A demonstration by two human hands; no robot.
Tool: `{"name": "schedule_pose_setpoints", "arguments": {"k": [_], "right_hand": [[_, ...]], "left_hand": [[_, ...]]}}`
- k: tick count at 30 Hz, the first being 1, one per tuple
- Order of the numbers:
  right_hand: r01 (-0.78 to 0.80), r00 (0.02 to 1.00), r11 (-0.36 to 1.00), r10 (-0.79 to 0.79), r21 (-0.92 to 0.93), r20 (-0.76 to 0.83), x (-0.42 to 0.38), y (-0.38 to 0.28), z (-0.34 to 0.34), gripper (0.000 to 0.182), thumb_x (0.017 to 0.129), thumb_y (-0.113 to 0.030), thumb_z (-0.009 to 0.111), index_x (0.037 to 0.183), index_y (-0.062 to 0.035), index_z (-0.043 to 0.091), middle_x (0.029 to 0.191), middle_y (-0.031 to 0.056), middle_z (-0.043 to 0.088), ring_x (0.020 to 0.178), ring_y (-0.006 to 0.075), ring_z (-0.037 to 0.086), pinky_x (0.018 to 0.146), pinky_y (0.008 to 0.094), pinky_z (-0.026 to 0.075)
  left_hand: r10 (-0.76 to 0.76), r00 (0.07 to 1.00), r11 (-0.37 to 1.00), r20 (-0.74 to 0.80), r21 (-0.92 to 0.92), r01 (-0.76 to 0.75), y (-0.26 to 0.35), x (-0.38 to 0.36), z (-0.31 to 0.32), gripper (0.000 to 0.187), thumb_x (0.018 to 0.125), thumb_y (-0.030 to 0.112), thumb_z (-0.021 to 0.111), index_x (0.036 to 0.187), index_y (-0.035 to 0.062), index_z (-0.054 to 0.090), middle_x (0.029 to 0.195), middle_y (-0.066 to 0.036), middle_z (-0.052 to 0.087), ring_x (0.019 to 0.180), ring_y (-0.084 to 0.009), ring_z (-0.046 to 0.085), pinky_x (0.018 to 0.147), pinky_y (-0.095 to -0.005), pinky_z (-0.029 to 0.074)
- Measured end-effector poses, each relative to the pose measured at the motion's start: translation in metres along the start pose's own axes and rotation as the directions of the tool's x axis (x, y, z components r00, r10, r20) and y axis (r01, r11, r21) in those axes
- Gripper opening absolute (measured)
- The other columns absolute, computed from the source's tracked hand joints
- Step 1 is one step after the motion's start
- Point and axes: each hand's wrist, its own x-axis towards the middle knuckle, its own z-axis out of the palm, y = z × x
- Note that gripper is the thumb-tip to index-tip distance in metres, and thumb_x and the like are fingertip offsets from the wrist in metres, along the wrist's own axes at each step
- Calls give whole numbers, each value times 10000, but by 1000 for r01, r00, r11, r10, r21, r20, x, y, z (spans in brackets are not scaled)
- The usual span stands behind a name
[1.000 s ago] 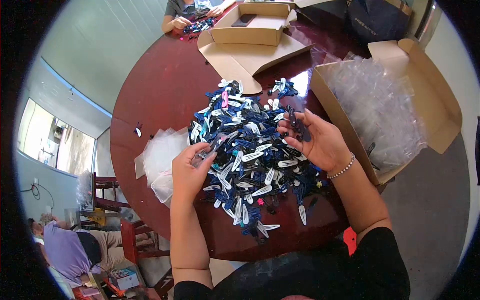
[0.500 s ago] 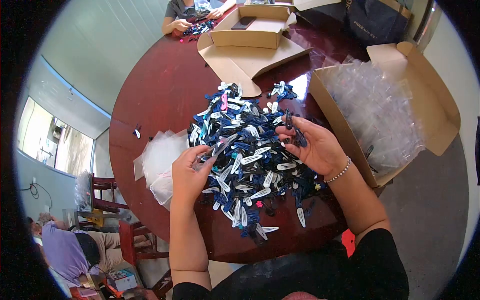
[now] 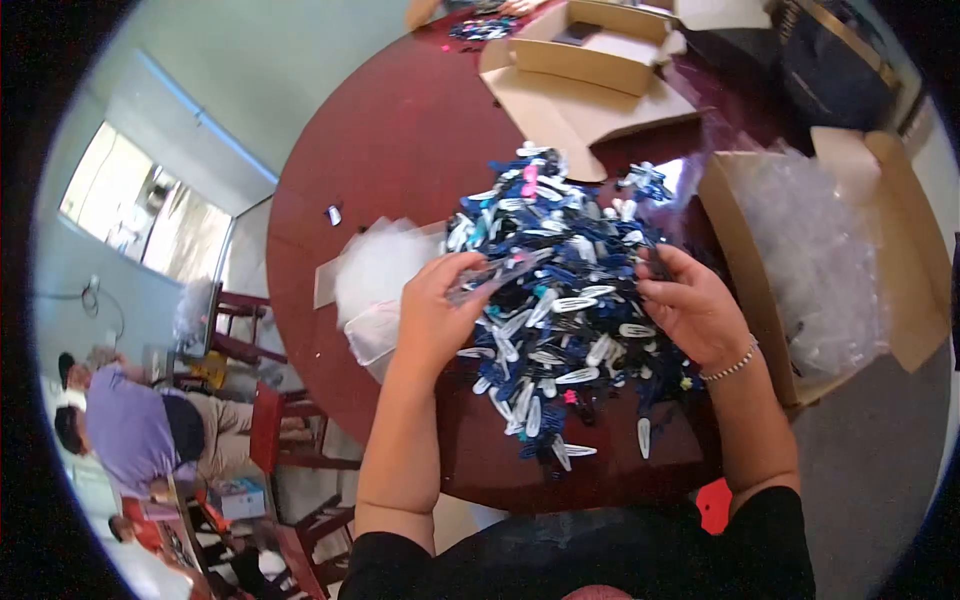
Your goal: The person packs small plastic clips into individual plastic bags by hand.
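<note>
A heap of snap hair clips (image 3: 575, 375) in white, navy and black, with a few pink and teal ones, lies on the dark red round table (image 3: 370, 130). At the heap's left side my left hand (image 3: 440, 305) pinches a clear plastic bag (image 3: 503, 274), which reaches out over the clips. My right hand (image 3: 700, 310) is over the heap's right side, thumb and fingers closed on dark hair clips (image 3: 656, 263). Left of the heap lies a stack of clear plastic bags (image 3: 380, 268), partly behind my left hand and forearm.
An open cardboard box (image 3: 742, 270) full of clear bags stands at the right. Another cardboard box (image 3: 580, 68) sits at the back, near a person's hand (image 3: 520, 6) and more clips (image 3: 485, 28). Chairs (image 3: 265, 425) and people (image 3: 145, 425) are at the lower left.
The view has swung, so the table and heap appear further right. My right hand's fingers have closed in around the dark clips; my left hand keeps the bag.
</note>
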Motion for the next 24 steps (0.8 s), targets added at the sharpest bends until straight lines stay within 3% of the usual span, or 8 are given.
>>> {"name": "schedule_pose_setpoints", "arguments": {"k": [3,5,7,9,11,13,18,24], "right_hand": [[-46,999,999,46,2,15,-2,-7,5,344,858,83,595,1181,-31,571,1043,50,638,914,127,636,735,212,546],[-49,999,999,50,-6,8,-3,-8,4,324,867,75,573,1176,-24,572,1049,67,638,919,142,641,726,221,560],[-48,999,998,47,48,13,-2,-9,3,302,882,56,562,1175,-18,568,1054,83,637,918,151,646,727,225,570],[-38,999,998,37,40,28,-2,-7,2,273,902,38,539,1168,-15,572,1062,95,638,918,162,651,730,242,583],[-44,999,997,43,60,11,-1,-8,2,247,926,11,528,1168,-14,571,1067,102,639,918,172,652,726,264,597],[-29,1000,998,28,56,12,-2,-7,5,223,957,-50,525,1173,-9,565,1068,106,640,918,176,654,722,284,606],[-30,999,1000,30,6,9,-3,-7,2,225,975,-140,547,1162,-17,572,1041,73,636,871,147,623,712,258,567],[-73,997,996,71,-57,-26,-1,-8,4,136,980,-156,560,1064,-53,589,892,-2,577,716,84,514,594,198,430]], "left_hand": [[-21,1000,997,-15,-68,20,6,1,-3,301,784,34,761,1073,21,681,1023,-79,696,947,-158,660,833,-279,524],[-305,941,804,148,-491,337,11,2,-7,282,787,45,763,1051,-1,675,1030,-87,702,879,-189,668,763,-300,515],[-256,950,782,179,-540,312,4,3,-13,278,852,109,731,1100,3,664,1069,-89,694,945,-170,655,796,-312,511],[-276,892,417,357,-792,446,-1,3,-16,312,899,186,683,1169,35,643,1078,-96,690,1020,-176,639,857,-330,501],[-234,890,414,391,-788,456,-8,3,-19,381,936,282,637,1237,51,604,1123,-110,678,1099,-199,616,898,-362,493],[-145,882,208,449,-857,470,-11,3,-18,446,953,352,606,1278,49,571,1171,-124,662,1133,-234,607,909,-382,489],[-107,877,214,469,-850,481,-11,3,-18,507,974,415,551,1320,44,534,1213,-140,642,1171,-261,587,926,-395,479],[-153,874,282,461,-827,486,-11,2,-17,470,984,392,542,1301,46,551,1185,-122,663,1128,-234,613,905,-370,496]]}}
